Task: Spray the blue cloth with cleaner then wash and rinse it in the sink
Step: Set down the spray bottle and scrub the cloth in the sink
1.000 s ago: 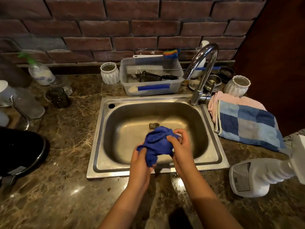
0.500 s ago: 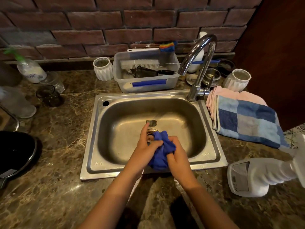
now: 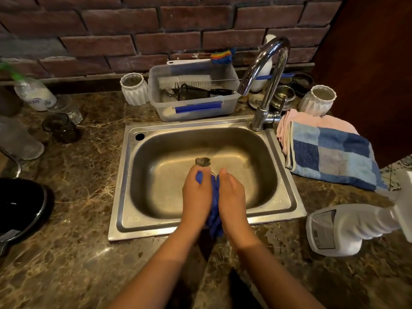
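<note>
Over the front half of the steel sink (image 3: 124,175), both hands meet with the blue cloth (image 3: 214,205) squeezed between them. The left hand (image 3: 197,195) and the right hand (image 3: 231,197) lie palm to palm, backs up, fingers curled down around the bunched fabric, so each grip is closed on the cloth. Only strips of blue show: a bit at the left hand's fingertips, a seam between the two hands, and a tail hanging below the wrists over the sink's front rim. Just beyond the fingertips lies the drain plug (image 3: 202,161) on the basin floor.

A curved chrome faucet (image 3: 265,85) rises from the back right corner of the sink, its spout pointing down over the basin. On the marbled brown worktop (image 3: 73,253), to the right of the sink, a white spray bottle (image 3: 343,230) lies on its side, well apart from the hands. Further back on that side, a blue checked towel (image 3: 332,159) lies folded on a pink towel (image 3: 312,121). Behind the sink stands a clear plastic tub (image 3: 194,108) holding a brush and utensils, with a white ribbed cup (image 3: 134,89) beside it.
</note>
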Action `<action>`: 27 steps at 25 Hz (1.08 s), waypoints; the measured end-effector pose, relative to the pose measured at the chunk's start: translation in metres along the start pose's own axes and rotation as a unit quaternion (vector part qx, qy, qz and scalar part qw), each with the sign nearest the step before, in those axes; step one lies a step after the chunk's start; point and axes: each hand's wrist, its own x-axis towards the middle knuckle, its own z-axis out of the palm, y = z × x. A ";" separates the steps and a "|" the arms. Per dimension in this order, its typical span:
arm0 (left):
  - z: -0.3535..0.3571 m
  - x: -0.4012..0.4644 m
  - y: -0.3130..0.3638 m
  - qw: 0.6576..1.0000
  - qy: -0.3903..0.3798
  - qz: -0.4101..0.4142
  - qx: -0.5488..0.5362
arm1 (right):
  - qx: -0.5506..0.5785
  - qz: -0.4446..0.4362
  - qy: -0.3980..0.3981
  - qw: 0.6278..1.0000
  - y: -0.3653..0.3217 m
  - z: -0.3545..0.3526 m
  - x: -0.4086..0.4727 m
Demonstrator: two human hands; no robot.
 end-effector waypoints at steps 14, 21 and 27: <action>-0.004 0.005 -0.011 0.995 -0.046 0.080 0.029 | 0.077 0.090 -0.037 0.992 -0.002 -0.007 0.015; -0.048 0.031 -0.026 0.954 -0.047 -0.241 -0.169 | 0.148 0.115 -0.059 0.980 0.003 -0.064 0.040; -0.019 0.003 0.003 0.926 -0.128 -0.147 -0.322 | 0.063 0.007 -0.092 0.994 0.003 -0.040 0.023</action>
